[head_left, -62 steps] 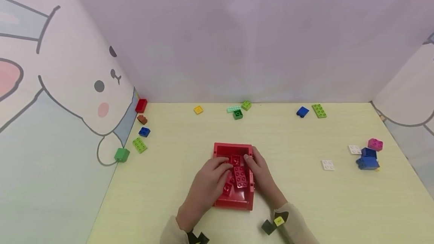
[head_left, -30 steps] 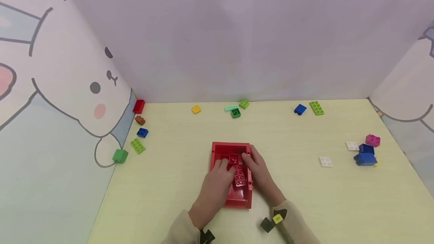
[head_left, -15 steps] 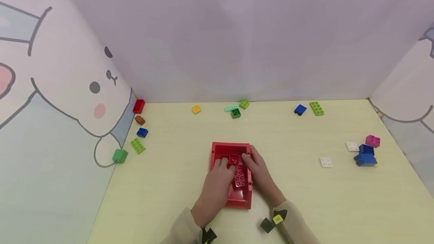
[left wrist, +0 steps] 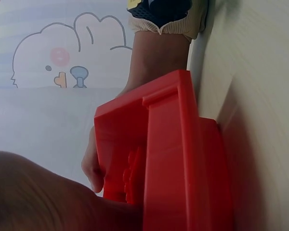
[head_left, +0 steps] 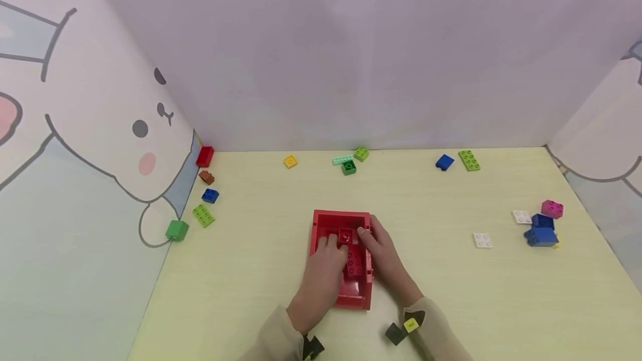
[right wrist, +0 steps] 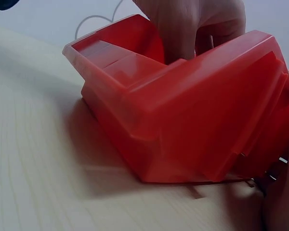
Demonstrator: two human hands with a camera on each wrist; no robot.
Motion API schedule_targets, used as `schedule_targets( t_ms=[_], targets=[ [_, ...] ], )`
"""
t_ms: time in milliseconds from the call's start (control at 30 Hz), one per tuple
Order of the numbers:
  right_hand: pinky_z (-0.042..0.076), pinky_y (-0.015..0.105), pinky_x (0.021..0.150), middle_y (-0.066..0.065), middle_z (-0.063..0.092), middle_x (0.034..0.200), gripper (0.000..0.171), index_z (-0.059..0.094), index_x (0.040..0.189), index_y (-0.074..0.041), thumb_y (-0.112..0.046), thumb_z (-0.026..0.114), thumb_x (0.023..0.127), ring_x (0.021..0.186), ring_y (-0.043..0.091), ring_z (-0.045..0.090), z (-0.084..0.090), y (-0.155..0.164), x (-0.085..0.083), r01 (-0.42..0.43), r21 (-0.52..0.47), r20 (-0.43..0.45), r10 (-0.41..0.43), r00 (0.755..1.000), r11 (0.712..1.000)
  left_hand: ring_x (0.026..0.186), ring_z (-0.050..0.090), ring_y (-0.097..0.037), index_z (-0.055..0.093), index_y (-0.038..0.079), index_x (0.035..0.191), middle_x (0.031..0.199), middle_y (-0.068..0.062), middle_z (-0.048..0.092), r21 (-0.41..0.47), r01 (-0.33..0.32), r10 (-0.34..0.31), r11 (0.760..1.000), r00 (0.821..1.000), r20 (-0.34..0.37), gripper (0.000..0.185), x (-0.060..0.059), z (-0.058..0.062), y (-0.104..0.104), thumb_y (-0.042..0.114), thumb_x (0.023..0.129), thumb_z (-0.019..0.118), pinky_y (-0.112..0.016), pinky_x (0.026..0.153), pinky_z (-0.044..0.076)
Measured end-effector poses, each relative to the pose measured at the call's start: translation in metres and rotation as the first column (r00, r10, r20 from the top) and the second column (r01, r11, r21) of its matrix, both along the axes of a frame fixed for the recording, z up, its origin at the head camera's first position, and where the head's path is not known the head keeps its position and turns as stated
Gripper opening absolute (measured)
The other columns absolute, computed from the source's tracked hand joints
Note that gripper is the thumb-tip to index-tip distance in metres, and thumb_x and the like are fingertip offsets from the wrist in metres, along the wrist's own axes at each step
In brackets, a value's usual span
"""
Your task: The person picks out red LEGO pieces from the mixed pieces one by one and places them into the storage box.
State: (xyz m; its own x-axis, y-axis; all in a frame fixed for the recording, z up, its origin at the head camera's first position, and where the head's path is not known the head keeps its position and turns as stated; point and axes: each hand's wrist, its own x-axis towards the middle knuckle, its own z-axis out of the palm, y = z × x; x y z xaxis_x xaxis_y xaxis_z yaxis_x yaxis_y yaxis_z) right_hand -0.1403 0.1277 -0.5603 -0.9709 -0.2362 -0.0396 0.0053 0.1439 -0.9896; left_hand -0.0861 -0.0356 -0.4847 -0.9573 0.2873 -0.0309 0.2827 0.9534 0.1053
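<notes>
A red open-topped plastic toy box (head_left: 353, 301) with slanted ends stands on the table in front of me. My right hand (head_left: 383, 255) grips its right wall, the thumb over the rim and the other fingers outside. My left hand (head_left: 321, 274) reaches down into the box, its fingers bent and its thumb at the left edge of a red studded brick (head_left: 355, 261). That brick lies tilted inside. Behind it is a smaller red brick (head_left: 346, 235). The left fingertips are hidden by the hand and box walls, so I cannot tell what they hold.
Along the left edge lie a green brick (head_left: 177, 230), a lime brick (head_left: 203, 215), a blue brick (head_left: 210, 196) and others. Small yellow and green pieces (head_left: 348, 167) are at the back. White plates (head_left: 482, 240), blue bricks (head_left: 541, 237) and a pink brick (head_left: 552, 209) lie on the right.
My left hand has moved deeper into the box, covering a small front red brick. The larger red brick has tilted within the last half second. My right hand keeps its grip.
</notes>
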Motion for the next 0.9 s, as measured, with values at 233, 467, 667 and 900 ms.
schedule_targets(
  t_ms=[233, 467, 667, 900],
  targets=[
    [0.054, 0.021, 0.103, 0.006, 0.061, 0.139, 0.043, 0.048, 0.145, -0.022, -0.041, 0.053, 0.107, 0.129, 0.027, 0.056, -0.002, 0.0007, -0.0006, 0.006, -0.004, -0.001, -0.006, 1.0, 1.0, 0.099, 0.061, -0.021, 0.077, 0.014, 0.119, 0.116, -0.008, 0.068, 0.036, -0.022, 0.021, 0.999, 1.0, 0.019, 0.051, -0.0011, -0.0036, 0.0019, 0.02, 0.072, 0.097, -0.034, 0.088, 0.065],
    [0.055, 0.027, 0.106, 0.002, 0.06, 0.141, 0.045, 0.047, 0.146, -0.025, -0.042, 0.055, 0.106, 0.131, 0.026, 0.057, -0.0019, 0.0, 0.0004, 0.008, 0.004, 0.013, -0.008, 1.0, 1.0, 0.097, 0.059, -0.02, 0.078, 0.013, 0.116, 0.115, -0.009, 0.068, 0.047, -0.033, 0.031, 0.998, 0.999, 0.038, 0.045, -0.0026, -0.0069, 0.0025, 0.017, 0.074, 0.095, -0.033, 0.087, 0.065],
    [0.054, 0.023, 0.104, 0.005, 0.06, 0.141, 0.044, 0.047, 0.146, -0.023, -0.04, 0.054, 0.106, 0.131, 0.028, 0.057, -0.0006, 0.0, -0.0008, 0.005, 0.002, 0.011, -0.005, 1.0, 1.0, 0.095, 0.058, -0.019, 0.079, 0.012, 0.114, 0.114, -0.009, 0.068, 0.075, -0.043, 0.04, 0.996, 0.998, 0.046, 0.043, -0.0035, -0.0071, 0.0025, 0.017, 0.075, 0.095, -0.032, 0.086, 0.065],
    [0.053, 0.021, 0.103, 0.005, 0.06, 0.142, 0.045, 0.046, 0.146, -0.022, -0.039, 0.055, 0.106, 0.132, 0.028, 0.056, -0.0004, 0.0009, -0.0018, 0.0, 0.003, 0.011, 0.0, 1.0, 1.0, 0.095, 0.058, -0.019, 0.079, 0.012, 0.114, 0.115, -0.009, 0.067, 0.084, -0.049, 0.045, 0.995, 0.998, 0.051, 0.043, -0.0051, -0.0072, 0.0029, 0.017, 0.074, 0.095, -0.033, 0.086, 0.065]
  ],
)
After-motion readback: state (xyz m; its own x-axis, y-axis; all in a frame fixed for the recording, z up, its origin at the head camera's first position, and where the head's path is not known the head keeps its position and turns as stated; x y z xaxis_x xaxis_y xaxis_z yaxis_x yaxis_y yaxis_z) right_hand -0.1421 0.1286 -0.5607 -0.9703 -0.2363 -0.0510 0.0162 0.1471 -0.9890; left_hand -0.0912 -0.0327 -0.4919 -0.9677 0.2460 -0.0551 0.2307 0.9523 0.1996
